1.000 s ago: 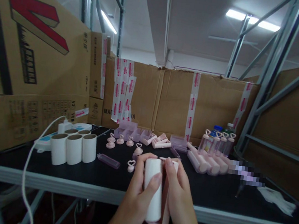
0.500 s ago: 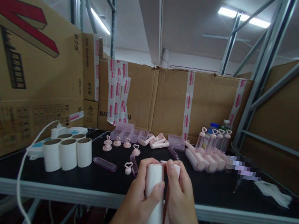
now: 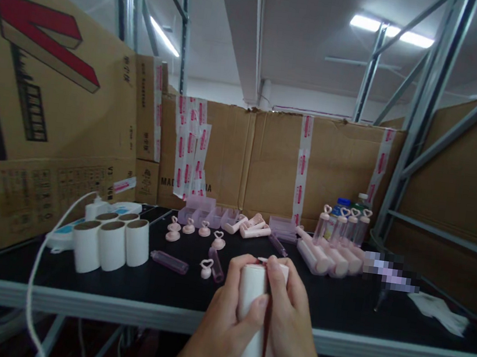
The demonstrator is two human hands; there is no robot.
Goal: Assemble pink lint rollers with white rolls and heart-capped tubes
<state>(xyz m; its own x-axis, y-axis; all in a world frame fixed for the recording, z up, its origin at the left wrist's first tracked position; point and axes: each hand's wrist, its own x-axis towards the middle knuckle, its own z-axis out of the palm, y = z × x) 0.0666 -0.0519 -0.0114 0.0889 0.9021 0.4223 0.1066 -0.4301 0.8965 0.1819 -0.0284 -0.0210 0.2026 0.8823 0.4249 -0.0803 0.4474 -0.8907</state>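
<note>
Just past the table's front edge, both hands are close together in front of me. My left hand (image 3: 234, 315) is wrapped round a white roll (image 3: 253, 309), its thumb lying across the front. My right hand (image 3: 288, 314) grips a pink plastic case (image 3: 270, 355) that stands upright along the roll's right side. The roll sits partly within the case, with a narrow dark gap showing between them. A small pink tip (image 3: 263, 259) pokes out at the top between the fingers. Much of the case is hidden by my right hand.
Several white rolls (image 3: 113, 247) stand at left beside a white cable (image 3: 35, 269). Heart-topped pink caps (image 3: 206, 268) and translucent purple pieces (image 3: 169, 262) lie mid-table. Pink cases (image 3: 331, 258) and clear tubes with heart tops (image 3: 322, 227) are at right. Cardboard walls (image 3: 270, 165) enclose the table.
The white roll has moved slightly right, closer into the pink case, and the gap between them is narrower. Both hands keep their hold. The whole view has shifted a little.
</note>
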